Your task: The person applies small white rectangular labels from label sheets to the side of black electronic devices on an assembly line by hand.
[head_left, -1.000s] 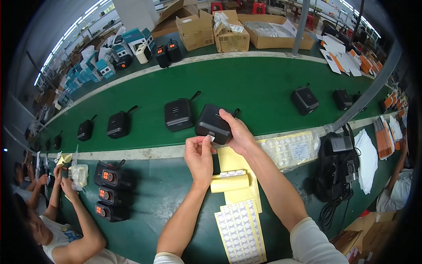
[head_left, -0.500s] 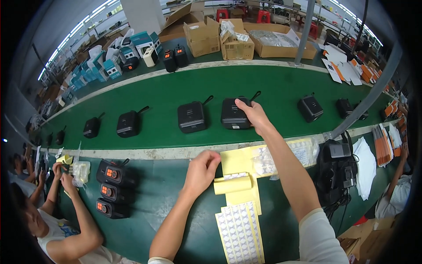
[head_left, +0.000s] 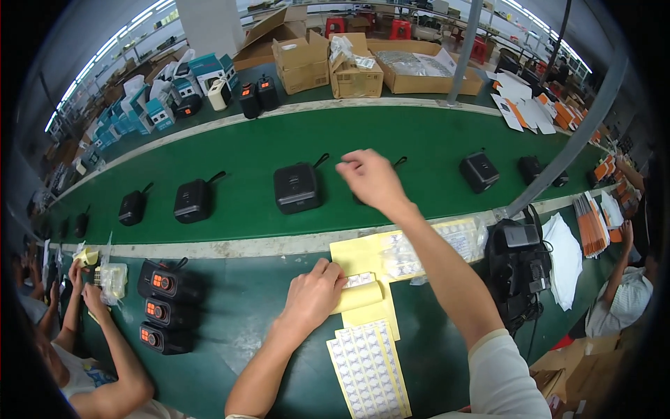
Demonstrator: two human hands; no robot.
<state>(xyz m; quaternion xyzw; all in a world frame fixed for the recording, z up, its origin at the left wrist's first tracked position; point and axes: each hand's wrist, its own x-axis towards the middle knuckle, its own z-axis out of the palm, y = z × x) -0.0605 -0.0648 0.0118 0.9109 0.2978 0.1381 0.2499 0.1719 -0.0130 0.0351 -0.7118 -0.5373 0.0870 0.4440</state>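
Note:
My left hand (head_left: 314,295) has its fingers bent together at the left edge of a curled yellow-backed sticker sheet (head_left: 361,297), pinching it. Above the green belt hovers my right hand (head_left: 371,178), fingers loosely curled together, with nothing seen in them. It covers most of a black box-shaped device, whose wrist strap (head_left: 400,161) sticks out to the right. Another black device (head_left: 296,188) with a strap stands left of that hand, apart from it. Nearer me lies a flat sheet of small white stickers (head_left: 366,370).
Three black devices with orange squares (head_left: 163,282) stand at left, near a co-worker's arms (head_left: 115,342). Plastic-wrapped stickers (head_left: 436,244) lie under my right forearm. A black bag (head_left: 515,272) and white cloth (head_left: 569,262) sit at right, by a slanted metal post (head_left: 572,146).
My right hand has let go of the black device, lifting and shifting left. My left hand has come down onto the curled sticker sheet. The whole view has shifted slightly.

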